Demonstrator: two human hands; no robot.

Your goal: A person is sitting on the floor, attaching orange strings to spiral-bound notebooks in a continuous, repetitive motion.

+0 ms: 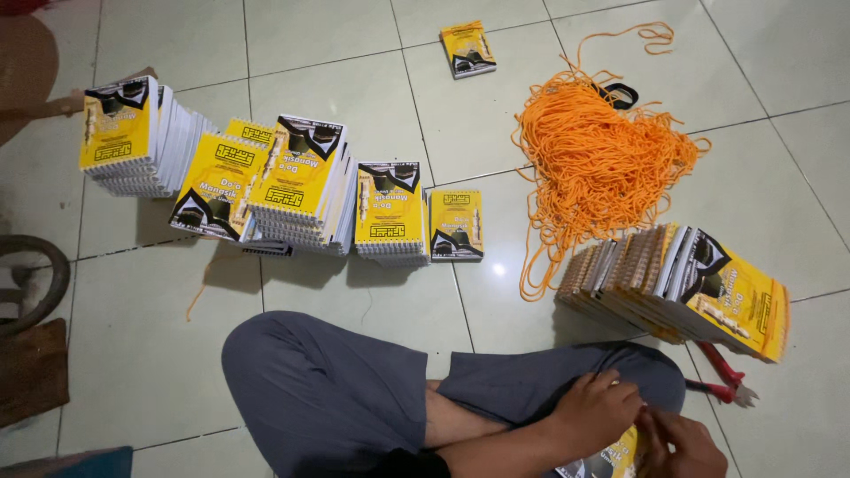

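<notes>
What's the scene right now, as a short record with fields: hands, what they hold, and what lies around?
left hand: over the lap, fingers on a yellow booklet
right hand: beside it, at the same booklet; grip unclear
cord: orange heap on the tiled floor
leaning row: booklets beside the right knee
stacks: booklet piles in a row ahead
lone booklet: far ahead
red tool: under the leaning row

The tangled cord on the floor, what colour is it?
The cord is bright orange, seen in the head view.
</notes>
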